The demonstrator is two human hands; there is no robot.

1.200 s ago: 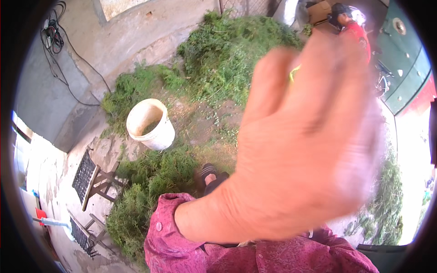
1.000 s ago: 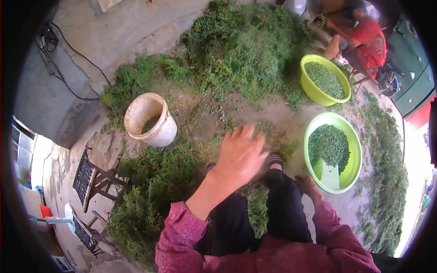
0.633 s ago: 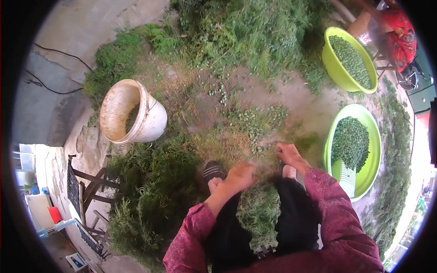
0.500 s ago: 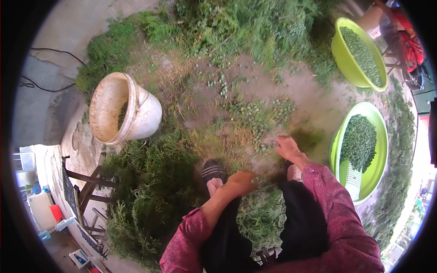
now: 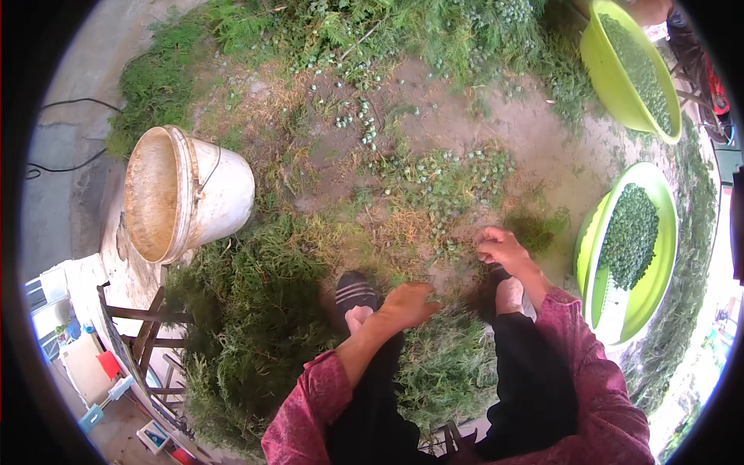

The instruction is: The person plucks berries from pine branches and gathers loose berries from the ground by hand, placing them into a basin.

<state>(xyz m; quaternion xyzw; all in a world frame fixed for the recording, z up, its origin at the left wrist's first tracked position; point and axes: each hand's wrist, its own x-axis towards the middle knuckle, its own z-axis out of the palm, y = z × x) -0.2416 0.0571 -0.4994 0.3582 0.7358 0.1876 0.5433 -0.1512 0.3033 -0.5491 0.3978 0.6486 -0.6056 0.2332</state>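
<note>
A white bucket [image 5: 190,194] lies tipped left of the greens [image 5: 256,325]. The left hand [image 5: 407,302] rests loosely curled on a sprig pile [image 5: 449,364]; the right hand [image 5: 502,249] pinches sprigs above scattered pods [image 5: 442,174]. Best to strip close to the green bowl [image 5: 632,248].

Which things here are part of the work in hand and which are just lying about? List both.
In the work: left hand and right hand down in the cut green plants, the near green basin of picked bits.

Lying about: white bucket, black cable, wooden stool.
</note>
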